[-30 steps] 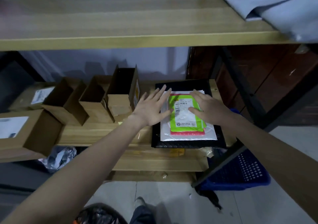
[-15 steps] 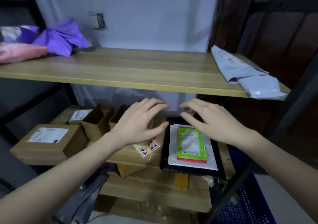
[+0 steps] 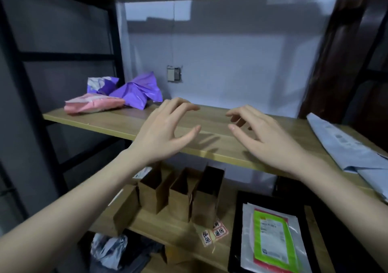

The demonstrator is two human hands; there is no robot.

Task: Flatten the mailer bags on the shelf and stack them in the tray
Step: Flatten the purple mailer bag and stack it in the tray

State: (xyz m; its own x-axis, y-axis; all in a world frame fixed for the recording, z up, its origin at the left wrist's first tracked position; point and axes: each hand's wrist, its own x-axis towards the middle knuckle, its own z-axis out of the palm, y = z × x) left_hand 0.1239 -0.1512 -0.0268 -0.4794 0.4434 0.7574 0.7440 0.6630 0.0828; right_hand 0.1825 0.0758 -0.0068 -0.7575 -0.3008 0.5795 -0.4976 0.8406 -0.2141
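Head view: my left hand (image 3: 165, 132) and right hand (image 3: 266, 138) hover over the wooden upper shelf (image 3: 117, 123), fingers loosely spread, holding nothing, crumpled purple mailer bag (image 3: 138, 92) well left.

The pale wooden shelf board (image 3: 117, 123) across the middle of the frame looks smooth and matt, with fine grain. On it at upper left lie a crumpled purple plastic mailer bag (image 3: 137, 92) and a pink plastic mailer bag (image 3: 92, 106), both slightly glossy. At lower centre stand matt brown cardboard boxes (image 3: 178, 197). At lower right, the black tray (image 3: 236, 230) holds a glossy green plastic mailer (image 3: 273, 241).
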